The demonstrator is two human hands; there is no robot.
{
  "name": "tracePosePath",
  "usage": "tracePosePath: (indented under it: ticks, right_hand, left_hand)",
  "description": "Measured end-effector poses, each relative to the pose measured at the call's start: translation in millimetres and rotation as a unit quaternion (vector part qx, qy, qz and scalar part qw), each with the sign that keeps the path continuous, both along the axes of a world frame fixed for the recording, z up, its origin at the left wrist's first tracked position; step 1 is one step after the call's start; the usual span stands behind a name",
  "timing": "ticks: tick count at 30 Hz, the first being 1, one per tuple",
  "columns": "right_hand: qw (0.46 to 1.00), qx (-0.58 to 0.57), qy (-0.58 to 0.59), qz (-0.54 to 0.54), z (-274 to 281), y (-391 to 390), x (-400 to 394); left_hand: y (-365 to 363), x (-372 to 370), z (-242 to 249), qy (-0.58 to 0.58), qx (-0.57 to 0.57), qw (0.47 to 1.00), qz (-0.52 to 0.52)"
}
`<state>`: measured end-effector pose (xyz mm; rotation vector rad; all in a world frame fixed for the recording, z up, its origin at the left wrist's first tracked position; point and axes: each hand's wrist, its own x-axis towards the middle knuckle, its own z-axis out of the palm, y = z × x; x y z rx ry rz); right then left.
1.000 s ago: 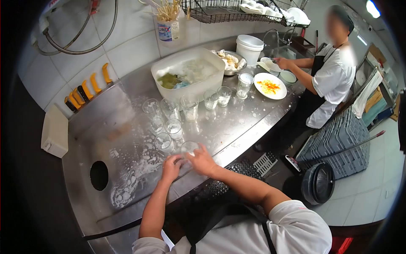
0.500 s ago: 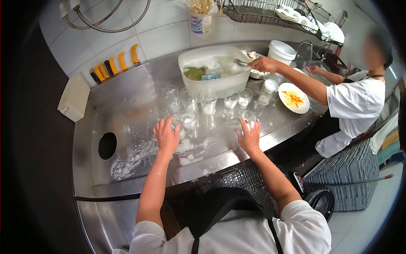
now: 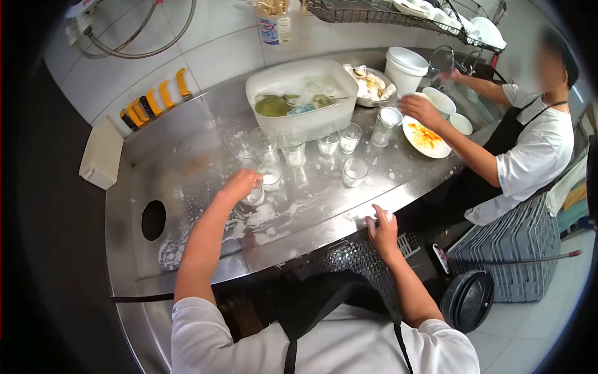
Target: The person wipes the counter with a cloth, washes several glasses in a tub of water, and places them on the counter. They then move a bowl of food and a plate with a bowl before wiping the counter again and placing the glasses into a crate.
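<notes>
My left hand (image 3: 242, 184) is curled over the rim of a clear drinking glass (image 3: 253, 196) on the wet steel counter. Another foamy glass (image 3: 270, 177) stands against its right side, and the fingers partly cover one behind. My right hand (image 3: 383, 230) hangs just off the counter's front edge, fingers apart, with a white fleck on them that looks like foam. The closest thing to it is a single glass (image 3: 355, 172) with suds inside. Several more glasses (image 3: 293, 148) stand in a row in front of a white plastic basin (image 3: 302, 128) of soapy water.
A co-worker's hand (image 3: 422, 112) is over the right side, near a stained plate (image 3: 427, 140) and a bowl of scraps (image 3: 374, 87). A white bucket (image 3: 405, 71) stands behind. Knives (image 3: 149, 105) hang on the wall; a round hole (image 3: 153, 220) opens at left.
My right hand has left the single glass and drawn back past the counter edge. My left hand has closed on its glass. The co-worker's hand has moved right, away from the basin.
</notes>
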<state>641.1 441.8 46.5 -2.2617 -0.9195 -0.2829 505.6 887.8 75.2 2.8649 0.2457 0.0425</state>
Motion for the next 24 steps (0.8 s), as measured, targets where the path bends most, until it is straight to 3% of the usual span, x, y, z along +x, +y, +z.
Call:
tracePosePath:
  ticks: [3, 5, 7, 13, 16, 20, 22, 24]
  right_hand:
    - [0.996, 0.018, 0.082, 0.003, 25.6, 48.9, 17.5]
    - [0.998, -0.004, 0.058, -0.007, 11.0, 75.9, 44.6]
    - [0.999, -0.014, 0.047, -0.019, -5.2, 90.0, 68.6]
    - [0.993, -0.044, 0.078, -0.083, -6.4, 92.8, 119.9]
    - [0.995, -0.007, 0.045, -0.087, -3.2, 79.7, 132.3]
    - [0.988, 0.022, 0.114, -0.100, 16.7, 33.7, 77.1]
    - [0.993, -0.024, 0.014, -0.114, -7.1, -13.7, 33.4]
    - [0.979, -0.002, 0.098, -0.178, -28.1, -66.9, -19.4]
  left_hand:
    - [-20.7, 1.0, -5.5, -0.047, -0.040, 0.998, -0.015]
    - [-48.9, 8.7, -7.3, -0.054, -0.086, 0.995, -0.004]
    - [-78.4, 19.7, -6.0, -0.043, -0.055, 0.997, -0.020]
    - [-143.4, 69.2, -4.9, -0.081, -0.057, 0.995, 0.011]
    - [-153.7, 96.8, -3.7, -0.081, -0.055, 0.995, 0.029]
    - [-163.0, 133.3, -5.8, -0.061, -0.070, 0.995, 0.046]
    - [-163.3, 146.2, -9.1, -0.059, -0.080, 0.994, 0.038]
    - [-164.5, 160.4, -18.4, -0.049, -0.078, 0.995, 0.034]
